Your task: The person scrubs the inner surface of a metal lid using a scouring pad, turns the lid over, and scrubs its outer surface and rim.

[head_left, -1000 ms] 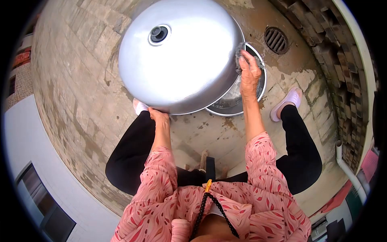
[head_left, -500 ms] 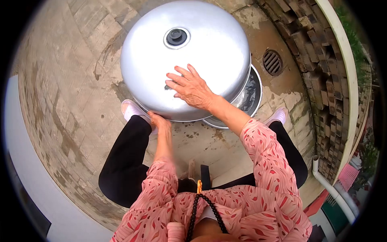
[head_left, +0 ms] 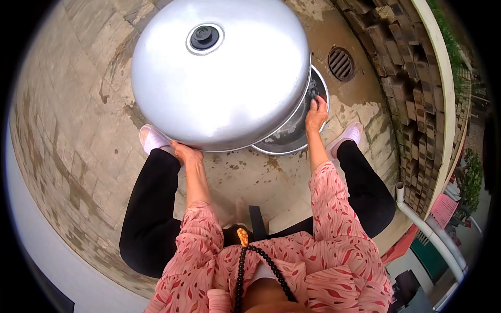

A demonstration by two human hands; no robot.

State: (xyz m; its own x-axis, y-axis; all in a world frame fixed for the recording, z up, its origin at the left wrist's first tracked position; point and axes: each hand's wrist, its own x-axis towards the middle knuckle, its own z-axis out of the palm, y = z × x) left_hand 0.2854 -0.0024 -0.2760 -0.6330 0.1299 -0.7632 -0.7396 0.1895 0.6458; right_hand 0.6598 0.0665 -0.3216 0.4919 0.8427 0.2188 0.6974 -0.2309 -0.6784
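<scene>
A large domed silver pot lid (head_left: pixel 224 88) with a black knob (head_left: pixel 204 37) is tilted in front of me, covering part of a metal basin (head_left: pixel 282 148) with water in it. My left hand (head_left: pixel 187 154) grips the lid's near left rim; its fingers are partly hidden by the edge. Over the basin's right side is my right hand (head_left: pixel 317 116), with its fingers drawn together. Something small and dark shows at its fingertips, too unclear to name. The lid hides much of the basin.
Wet paving (head_left: pixel 73 130) surrounds the lid. A round drain grate (head_left: pixel 341 64) lies beyond the basin, beside a stack of bricks (head_left: pixel 412 99) on the right. My shoes (head_left: pixel 348 136) stand on either side. A white pipe (head_left: pixel 428 235) runs at lower right.
My right hand has moved from the lid's top, right and down to the basin. My left hand stays on the rim. The lid appears further left and higher in view.
</scene>
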